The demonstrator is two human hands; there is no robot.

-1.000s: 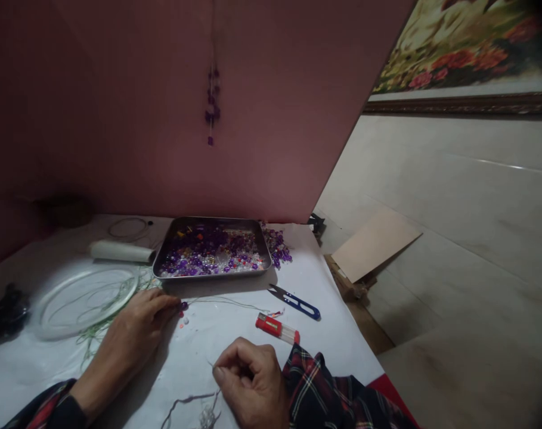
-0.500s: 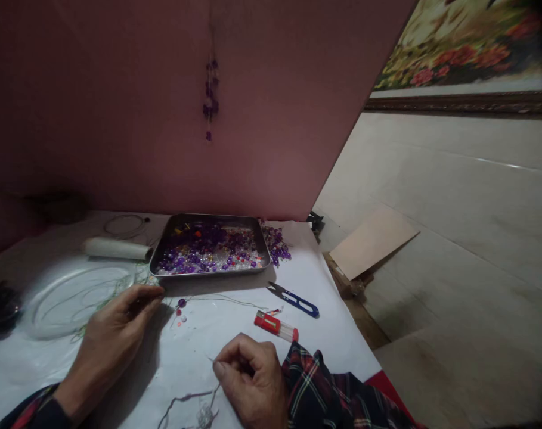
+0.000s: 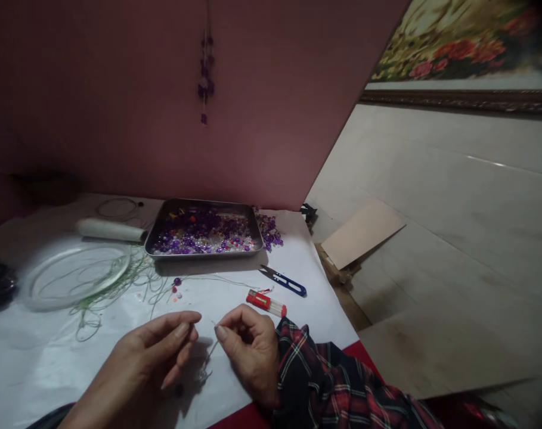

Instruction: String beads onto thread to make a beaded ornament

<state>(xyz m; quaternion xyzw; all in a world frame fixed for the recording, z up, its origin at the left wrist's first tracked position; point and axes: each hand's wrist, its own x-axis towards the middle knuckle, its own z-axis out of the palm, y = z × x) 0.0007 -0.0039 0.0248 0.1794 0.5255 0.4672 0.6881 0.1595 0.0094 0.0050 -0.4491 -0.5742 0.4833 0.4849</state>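
Note:
My right hand pinches a thin thread near its tip, and a small clear beaded piece hangs from that thread below the fingers. My left hand is just left of it, thumb and forefinger closed together; whatever they hold is too small to make out. A narrow gap separates the fingertips of the two hands. Beyond them, a metal tray holds purple, clear and red beads. A few loose beads lie on the white table cover between tray and hands.
Blue thread snips and a red lighter lie right of centre. At the left are a clear plastic ring, tangled green thread, and a white roll. A purple bead strand hangs on the pink wall.
My left hand has moved right and down from beside the tray to near my right hand. My right hand is slightly higher, with the beaded piece hanging under it. The view has shifted a little.

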